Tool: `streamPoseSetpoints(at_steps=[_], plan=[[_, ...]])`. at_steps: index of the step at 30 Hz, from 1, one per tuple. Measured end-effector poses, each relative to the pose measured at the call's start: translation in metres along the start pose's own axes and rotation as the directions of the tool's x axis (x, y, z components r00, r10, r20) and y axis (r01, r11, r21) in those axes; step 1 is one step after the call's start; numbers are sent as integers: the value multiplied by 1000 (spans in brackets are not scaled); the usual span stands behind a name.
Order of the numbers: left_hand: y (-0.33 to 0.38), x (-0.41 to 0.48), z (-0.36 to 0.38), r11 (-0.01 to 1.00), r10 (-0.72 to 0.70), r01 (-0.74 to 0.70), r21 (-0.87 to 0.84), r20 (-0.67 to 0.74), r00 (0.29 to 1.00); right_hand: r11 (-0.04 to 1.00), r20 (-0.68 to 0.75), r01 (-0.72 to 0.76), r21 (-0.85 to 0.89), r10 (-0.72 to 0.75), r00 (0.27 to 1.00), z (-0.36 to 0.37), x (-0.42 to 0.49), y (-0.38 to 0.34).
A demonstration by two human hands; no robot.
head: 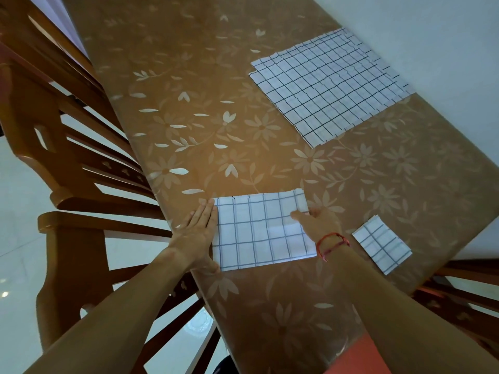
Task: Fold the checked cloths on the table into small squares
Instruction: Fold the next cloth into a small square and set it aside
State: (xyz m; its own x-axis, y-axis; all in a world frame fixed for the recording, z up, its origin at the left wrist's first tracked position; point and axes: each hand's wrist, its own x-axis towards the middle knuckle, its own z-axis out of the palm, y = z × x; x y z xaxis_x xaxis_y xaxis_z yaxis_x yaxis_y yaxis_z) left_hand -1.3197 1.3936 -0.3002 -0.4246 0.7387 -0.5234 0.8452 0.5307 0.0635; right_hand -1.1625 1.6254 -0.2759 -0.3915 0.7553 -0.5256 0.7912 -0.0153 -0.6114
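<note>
Left hand (pixel 197 228): fingers (pixel 205 213) straight and together, laid flat along the left edge of the part-folded checked cloth (pixel 259 233), touching it, gripping nothing.
Right hand (pixel 322 221): thumb (pixel 298 215) lies on top of the cloth near its right edge. The other fingers are out of sight past that edge. Probably a pinch, but I cannot tell.
A red wrist cord (pixel 332 242) sits on that arm.

The cloth lies flat at lower centre of the frame, near the counter (pixel 216 109) edge.
Just right of it, apart, lies a small folded square (pixel 382 244).
At the upper right is a stack of unfolded checked cloths (pixel 329 85), its edges staggered.
Wooden chairs (pixel 67 171) stand along the left of the frame.

Handling judgement: thin, light and limp, with no stiffness to hold a fold on its own.
The glossy flowered counter cover looks slick, so the cloth may skate when pushed. One flat hand should serve as an anchor.
Best hold is at an edge or corner, pinched, carried over to the opposite edge and then pressed along the crease.
</note>
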Motion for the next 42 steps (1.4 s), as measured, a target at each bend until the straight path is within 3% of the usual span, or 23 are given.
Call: streamPoseSetpoints(at_steps=[4,9,14,19,22,25,32,35,39,42], plan=[[0,-1,-1,1000,-3,3,-17,0,1000,985,65,-12,173,1,998,-4,2,-2],[3,-3,-3,1000,5,-5,-10,-21,1000,988,111,-80,133,65,992,-7,3,8],[10,-6,-14,996,43,-50,-77,-80,996,986,-3,-59,155,60,998,-18,-7,15],[33,-12,-31,981,72,-107,-160,-209,975,895,-88,-142,424,196,977,-23,-15,30],[57,-17,-28,964,128,-188,-187,-294,947,703,55,-286,651,332,942,-23,-30,34],[79,-18,-13,947,168,-238,-215,-299,939,582,220,-390,713,343,913,-18,-47,40],[99,-14,23,962,180,-236,-137,-330,927,472,420,-511,719,291,859,-4,-77,53],[97,-14,36,967,190,-236,-97,-346,919,537,455,-498,681,223,862,-5,-84,58],[96,-18,42,956,186,-242,-166,-299,936,769,478,-385,511,118,870,-14,-89,66],[92,-21,48,950,211,-273,-152,-333,919,935,444,-131,330,-31,895,-22,-88,85]])
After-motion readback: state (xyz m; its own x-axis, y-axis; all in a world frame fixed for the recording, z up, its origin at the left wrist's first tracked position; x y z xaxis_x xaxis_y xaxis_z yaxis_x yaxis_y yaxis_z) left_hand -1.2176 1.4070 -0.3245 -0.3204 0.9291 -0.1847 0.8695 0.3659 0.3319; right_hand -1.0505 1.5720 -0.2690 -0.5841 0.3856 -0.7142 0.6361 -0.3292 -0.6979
